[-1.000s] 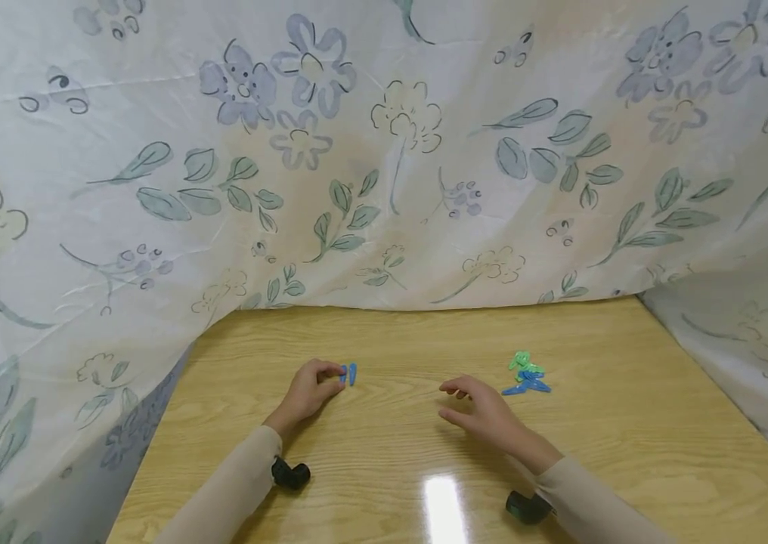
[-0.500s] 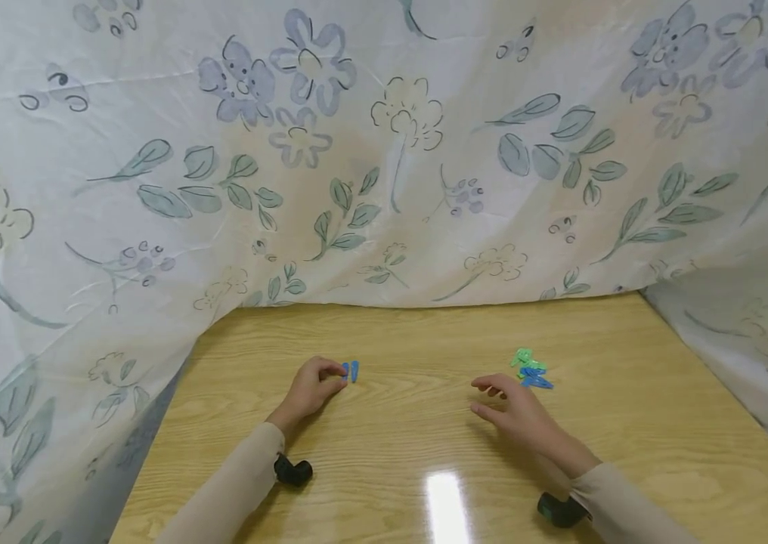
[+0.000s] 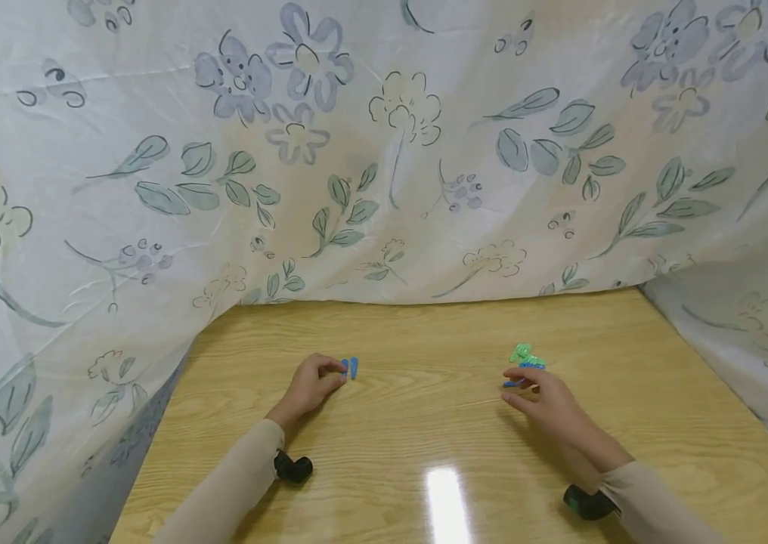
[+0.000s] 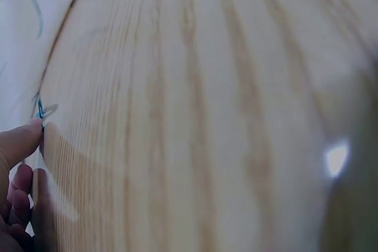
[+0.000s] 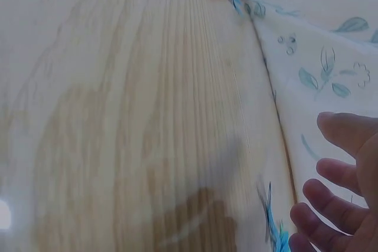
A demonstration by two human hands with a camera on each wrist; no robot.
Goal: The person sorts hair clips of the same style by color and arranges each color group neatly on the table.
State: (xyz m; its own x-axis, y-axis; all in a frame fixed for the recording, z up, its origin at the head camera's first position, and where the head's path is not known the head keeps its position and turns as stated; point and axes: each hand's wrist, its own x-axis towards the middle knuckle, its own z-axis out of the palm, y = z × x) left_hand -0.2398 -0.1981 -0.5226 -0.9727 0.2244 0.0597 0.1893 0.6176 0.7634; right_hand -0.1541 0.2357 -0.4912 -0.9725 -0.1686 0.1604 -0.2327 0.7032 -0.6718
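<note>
Two slim blue clips that look like snap hair clips lie side by side left of the table's middle. My left hand (image 3: 312,379) pinches the nearer-left blue hair clip (image 3: 345,366) by its end; the other blue hair clip (image 3: 354,368) lies just right of the fingertips. In the left wrist view, the thumb rests at a clip's edge (image 4: 40,109). At the right, my right hand (image 3: 550,400) hovers with parted, loosely bent fingers at a small pile, partly covering its blue hair clips (image 3: 531,366). Green hair clips (image 3: 523,352) lie behind them. The right wrist view shows the fingers apart above blue clips (image 5: 279,237).
The wooden table (image 3: 397,423) has a bright light reflection (image 3: 447,502) near its front. Flowered cloth (image 3: 384,189) hangs along the back and both sides. A black wrist device (image 3: 292,468) sits at the left cuff, another device (image 3: 589,502) at the right cuff.
My right hand has moved right from the table's middle to the pile, now covering part of the blue hair clips. The left hand has stayed at its clip.
</note>
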